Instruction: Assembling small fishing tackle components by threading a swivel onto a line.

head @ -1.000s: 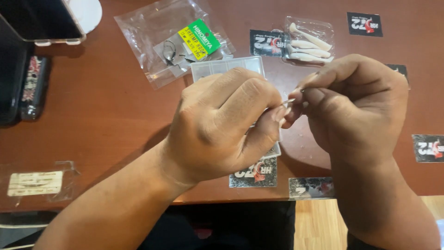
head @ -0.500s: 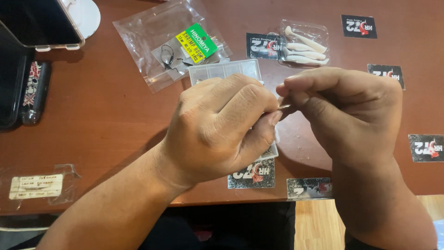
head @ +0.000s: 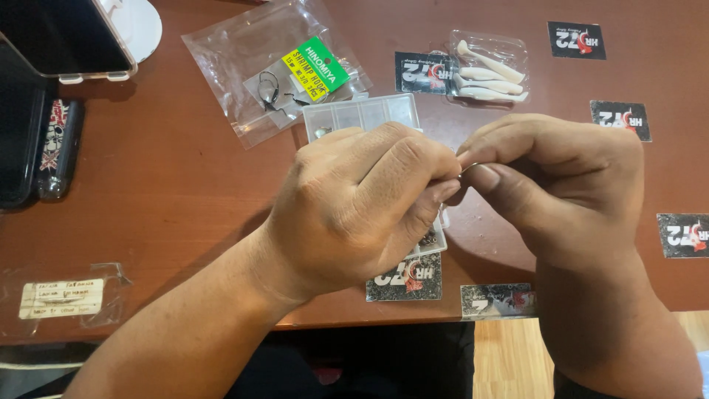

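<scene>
Hook: thin metal bit [head: 464,170] pinched between my fingertips, just above the clear box, mostly hidden.
Left hand: my left hand [head: 362,203] curled tight, thumb and forefinger pressed on the hook, covering most of the box.
Right hand: my right hand [head: 554,185] clenched, thumb and forefinger pinching the same bit, right of the box.
Clear box: small compartment box [head: 362,114] on the brown table [head: 162,192].
Bag: hook bag with green-yellow label [head: 273,70] just behind the box.
Lures: pack of white soft lures [head: 489,70] behind-right of the box.
</scene>
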